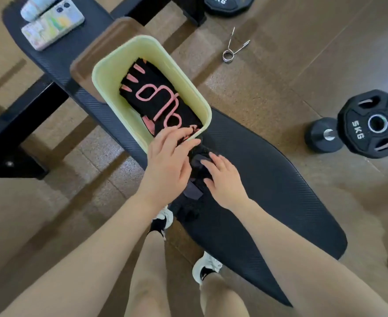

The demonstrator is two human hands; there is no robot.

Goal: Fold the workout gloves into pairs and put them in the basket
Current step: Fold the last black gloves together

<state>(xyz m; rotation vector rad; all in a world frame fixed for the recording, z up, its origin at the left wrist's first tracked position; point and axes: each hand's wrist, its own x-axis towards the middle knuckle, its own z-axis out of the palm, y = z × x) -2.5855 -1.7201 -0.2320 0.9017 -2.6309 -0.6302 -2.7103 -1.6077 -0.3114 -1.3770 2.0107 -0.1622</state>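
Already in the basket (110,65): black gloves with pink trim (156,97), laid flat along its long side. Just outside, at the near corner of the rim, a dark glove bundle (194,193) on the black bench (268,179), stretched from the rim back toward the body, so its long axis roughly in line with the basket's. Up and to the left from the bundle to the basket's opening, and only a short way: the far end touching or overlapping the rim, with a bit of pink edging showing there. Left hand (168,156) nearer the basket, over that far end, palm down, fingers nearly straight and spread, tips right at the rim; resting on the cloth, with no grip to be seen, thumb hidden underneath. Right hand (222,179) just beside it on the bundle's right edge, palm down, fingers slightly bent and pressing on top of the dark cloth, not wrapped round it. Both forearms reaching in from below, wrists close together, the bundle between them. Probably mid-fold or about to gather; hard to tell whether one glove or two in the dark heap. For the coming move, likely a need to close both hands on the bundle's ends and carry it over the near rim, keeping it lengthwise so as to fit beside the pair inside.
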